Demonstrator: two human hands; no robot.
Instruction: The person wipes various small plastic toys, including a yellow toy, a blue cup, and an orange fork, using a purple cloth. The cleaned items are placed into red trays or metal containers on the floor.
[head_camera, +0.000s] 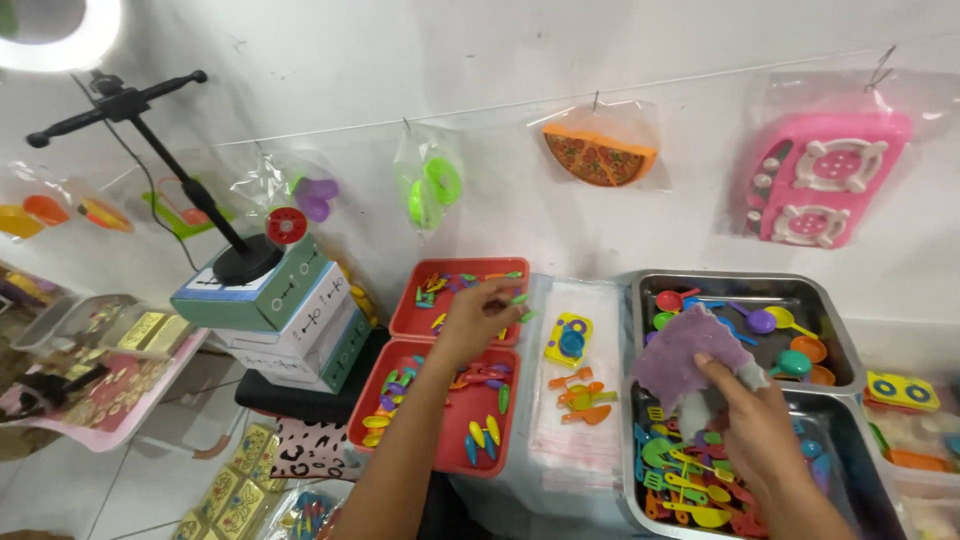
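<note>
Two hands: left (478, 318) pinches a small green piece (519, 298) over red trays (440, 320); right (762, 425) grips a purple cloth (683, 352).

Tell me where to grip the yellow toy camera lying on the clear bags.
Pinch the yellow toy camera across its two long side edges, coming straight down from above. It lies flat, lens up, on the clear bags with free space around it, so probably neither side is blocked.

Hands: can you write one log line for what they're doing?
left hand: reaching into red tray | right hand: holding purple cloth over metal tray
</note>
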